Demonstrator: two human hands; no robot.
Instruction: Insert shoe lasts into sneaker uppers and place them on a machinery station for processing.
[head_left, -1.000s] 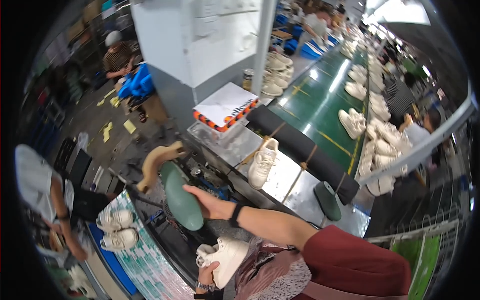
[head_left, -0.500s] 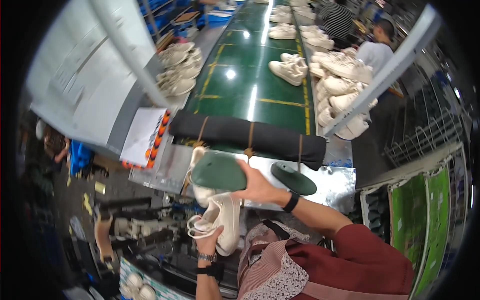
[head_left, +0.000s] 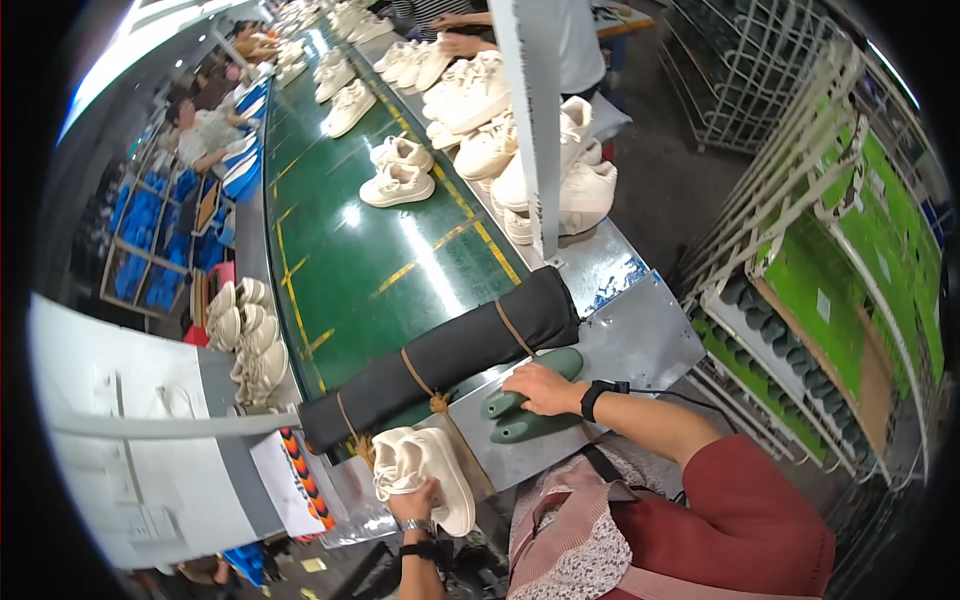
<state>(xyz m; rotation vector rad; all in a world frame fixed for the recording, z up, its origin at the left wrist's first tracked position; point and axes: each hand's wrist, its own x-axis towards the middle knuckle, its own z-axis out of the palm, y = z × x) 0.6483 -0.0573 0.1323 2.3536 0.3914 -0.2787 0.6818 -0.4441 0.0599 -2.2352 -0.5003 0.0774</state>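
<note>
The right hand [head_left: 545, 388] is at the far one of two smooth green foot-shaped lasts, lying side by side on the shiny metal surface [head_left: 645, 335], near the black cloth-like roll [head_left: 450, 360]; the far last [head_left: 562, 362] lies under its bent fingers, whether gripped I cannot tell, and the near last [head_left: 530, 428] is untouched. To the left, the left hand [head_left: 415, 503] has its fingers clasped on a cream lace-up sneaker [head_left: 452, 485], beside another cream sneaker [head_left: 398, 462]. The step in hand looks like placing or picking up a last; the next move calls for steadying it clear of its neighbour.

Left hand [head_left: 415, 502] holds off-white shoe [head_left: 447, 478], second shoe [head_left: 395, 460] just beside. Right hand [head_left: 545, 388] on one of two green shoe lasts [head_left: 525, 428] on metal bench [head_left: 648, 332]. Black roll [head_left: 465, 345] across near end of green belt [head_left: 360, 275].
</note>
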